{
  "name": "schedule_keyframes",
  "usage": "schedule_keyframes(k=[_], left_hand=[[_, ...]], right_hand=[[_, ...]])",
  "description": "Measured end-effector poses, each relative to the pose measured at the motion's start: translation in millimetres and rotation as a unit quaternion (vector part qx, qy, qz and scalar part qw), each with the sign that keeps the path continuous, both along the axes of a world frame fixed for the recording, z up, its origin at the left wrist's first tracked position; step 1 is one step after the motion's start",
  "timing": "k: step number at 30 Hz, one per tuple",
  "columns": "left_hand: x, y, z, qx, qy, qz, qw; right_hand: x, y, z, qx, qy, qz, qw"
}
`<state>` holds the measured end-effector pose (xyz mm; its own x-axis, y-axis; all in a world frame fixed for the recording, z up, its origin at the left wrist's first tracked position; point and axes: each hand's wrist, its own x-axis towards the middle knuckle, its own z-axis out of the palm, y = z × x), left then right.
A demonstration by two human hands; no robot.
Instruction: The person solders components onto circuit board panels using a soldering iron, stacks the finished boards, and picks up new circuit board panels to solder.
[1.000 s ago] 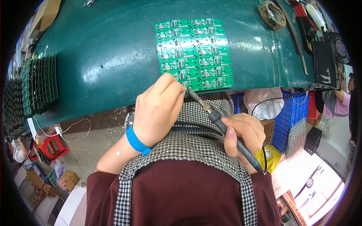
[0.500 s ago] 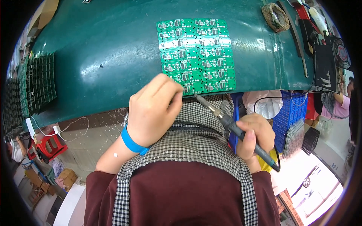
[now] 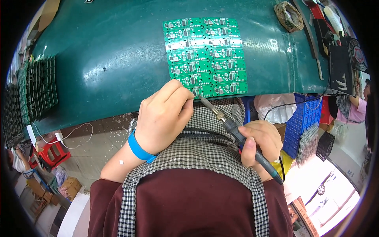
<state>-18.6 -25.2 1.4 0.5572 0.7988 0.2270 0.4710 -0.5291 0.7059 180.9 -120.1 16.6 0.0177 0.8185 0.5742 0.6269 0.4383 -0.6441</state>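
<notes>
A panel of green circuit boards (image 3: 207,65), joined in two columns, lies on the green tabletop. My left hand (image 3: 164,108), with a blue band at the wrist, is at the panel's near left corner. Its fingers are pinched together, and what they hold, if anything, is hidden. My right hand (image 3: 263,140) grips a soldering iron (image 3: 233,128) by its dark handle. The iron's tip reaches the near edge of the panel, close to my left fingertips. Whether the tip touches the board is too small to tell.
Stacked circuit panels (image 3: 39,87) stand at the table's left edge. A small dark part (image 3: 104,68) lies on the tabletop. A round brownish holder (image 3: 289,16) sits at the far right. Below the right edge is a blue crate (image 3: 302,118). Another person (image 3: 361,104) is at far right.
The soldering iron and my right hand have moved slightly left, bringing the tip nearer my left fingers. My left hand has shifted a little to the right.
</notes>
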Motion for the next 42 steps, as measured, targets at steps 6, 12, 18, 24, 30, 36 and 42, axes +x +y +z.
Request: schedule_keyframes(k=[6,12,18,24,30,36,42], left_hand=[[1.5,5.4,4.6,0.005,-0.02,0.07,0.997],[5.8,9.1,-0.1,0.009,-0.022,0.085,0.996],[9.0,11.8,-2.4,0.011,-0.033,0.069,0.997],[9.9,13.5,-4.6,0.003,-0.032,0.061,0.998],[2.2,13.5,0.8,-0.002,-0.02,0.101,0.995],[-5.9,13.7,8.5,0.038,0.001,0.175,0.984],[-14.7,24.1,-7.8,-0.077,0.036,0.163,0.983]], right_hand=[[3.0,1.6,3.7,-0.007,0.038,-0.039,0.998],[4.0,12.0,5.6,-0.112,0.098,-0.047,0.988],[6.2,15.2,7.1,-0.133,0.111,-0.054,0.983],[3.9,17.8,4.7,-0.136,0.097,-0.044,0.985],[5.5,21.5,1.9,-0.015,0.024,-0.022,0.999],[29.0,3.4,4.7,0.03,-0.023,-0.161,0.986],[92.2,70.4,-3.7,0.076,-0.05,-0.359,0.929]])
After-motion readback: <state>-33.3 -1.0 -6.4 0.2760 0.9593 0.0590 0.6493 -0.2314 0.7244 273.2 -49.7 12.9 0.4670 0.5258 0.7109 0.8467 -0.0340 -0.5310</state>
